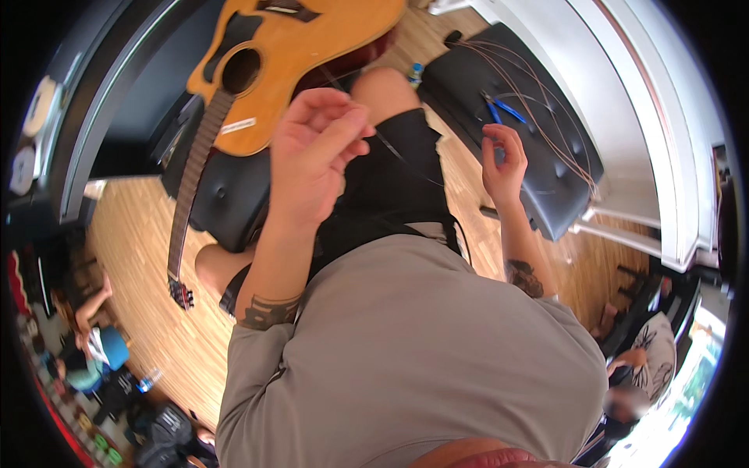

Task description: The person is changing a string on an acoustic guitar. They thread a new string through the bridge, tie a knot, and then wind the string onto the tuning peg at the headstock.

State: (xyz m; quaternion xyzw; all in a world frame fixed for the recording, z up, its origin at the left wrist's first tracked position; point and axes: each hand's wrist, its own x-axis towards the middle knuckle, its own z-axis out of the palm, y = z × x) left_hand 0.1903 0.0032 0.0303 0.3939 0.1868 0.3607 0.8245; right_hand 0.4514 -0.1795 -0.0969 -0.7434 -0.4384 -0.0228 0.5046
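Note:
My left hand (322,146) is raised over my lap, thumb and fingers pinched on a thin guitar string (389,146). One length of the string runs up towards the guitar body; the other trails down over my black shorts (392,175). My right hand (504,167) hovers by the black tufted bench (562,205), fingers curled and apart from the thumb, with nothing visible in it. Just beyond it on the bench lie blue-handled pliers (503,110). An acoustic guitar (275,70) lies face up to my left, its neck (196,175) pointing back towards me.
Coiled bronze-coloured strings (547,105) spread across the right bench. Another black tufted seat (225,193) is under the guitar. A bottle (415,73) stands beyond my knee. The guitar's headstock (180,294) juts out over the wooden floor (146,257). Other people sit at both far sides.

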